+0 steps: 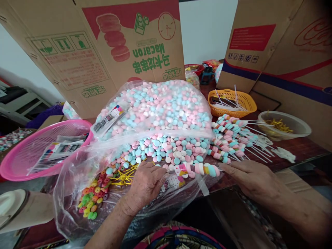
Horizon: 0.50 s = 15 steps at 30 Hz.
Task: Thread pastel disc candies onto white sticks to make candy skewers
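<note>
Between my hands lies a candy skewer (204, 169) of pink, white, yellow and blue pieces, its left part inside a small printed clear bag (181, 169). My left hand (149, 181) is closed, pinching the left end of that bag between thumb and fingers. At the skewer's right end my right hand (246, 174) is closed, fingertips at its stick; the stick itself is mostly hidden. Another printed bag (172, 183) lies below. Behind my hands, a big clear sack spills pastel button candies (160, 148). Gold twist ties (126, 176) and ring-shaped candies (94, 197) sit beside my left hand.
Finished-looking candy skewers (228, 138) are piled at right, sticks pointing right. Behind them stand a yellow basket (250, 107) with sticks and a clear bowl (302, 129) with gold ties. A pink basket (15, 159) holds printed bags. Cardboard boxes (145, 20) stand behind; a lidded cup (33, 209) is at left.
</note>
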Available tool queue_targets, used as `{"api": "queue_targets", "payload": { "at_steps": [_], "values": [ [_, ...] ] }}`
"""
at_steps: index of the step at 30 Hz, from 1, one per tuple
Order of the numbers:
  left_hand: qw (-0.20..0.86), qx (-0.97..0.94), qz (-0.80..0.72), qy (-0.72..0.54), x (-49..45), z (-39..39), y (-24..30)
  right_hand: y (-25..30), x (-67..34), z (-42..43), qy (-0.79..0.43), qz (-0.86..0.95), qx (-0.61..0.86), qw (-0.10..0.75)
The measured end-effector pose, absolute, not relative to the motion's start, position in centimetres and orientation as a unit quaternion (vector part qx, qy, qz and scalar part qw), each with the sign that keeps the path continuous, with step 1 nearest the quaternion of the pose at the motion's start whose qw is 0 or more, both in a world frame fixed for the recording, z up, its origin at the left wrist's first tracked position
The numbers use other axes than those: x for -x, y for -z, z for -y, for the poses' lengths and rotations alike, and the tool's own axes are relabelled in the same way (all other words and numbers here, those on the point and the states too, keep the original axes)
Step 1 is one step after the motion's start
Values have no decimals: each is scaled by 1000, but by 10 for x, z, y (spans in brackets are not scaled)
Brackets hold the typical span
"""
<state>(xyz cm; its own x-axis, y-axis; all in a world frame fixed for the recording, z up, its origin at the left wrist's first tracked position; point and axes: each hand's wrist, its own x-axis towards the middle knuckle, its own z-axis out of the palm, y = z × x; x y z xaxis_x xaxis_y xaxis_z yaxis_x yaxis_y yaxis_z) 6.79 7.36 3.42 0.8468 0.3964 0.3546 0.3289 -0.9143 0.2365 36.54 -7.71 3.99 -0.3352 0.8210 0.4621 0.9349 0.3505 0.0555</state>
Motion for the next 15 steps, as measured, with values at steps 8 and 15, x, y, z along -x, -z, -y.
{"api": "queue_targets", "payload": {
  "at_steps": [8,15],
  "values": [
    [89,-961,-198,-173,-65,-76,-35,-40,-368,75,6,813,544,206],
    [123,-956,-212,-163,-61,-74,-37,-47,-363,78,-15,824,531,196]
  ]
}}
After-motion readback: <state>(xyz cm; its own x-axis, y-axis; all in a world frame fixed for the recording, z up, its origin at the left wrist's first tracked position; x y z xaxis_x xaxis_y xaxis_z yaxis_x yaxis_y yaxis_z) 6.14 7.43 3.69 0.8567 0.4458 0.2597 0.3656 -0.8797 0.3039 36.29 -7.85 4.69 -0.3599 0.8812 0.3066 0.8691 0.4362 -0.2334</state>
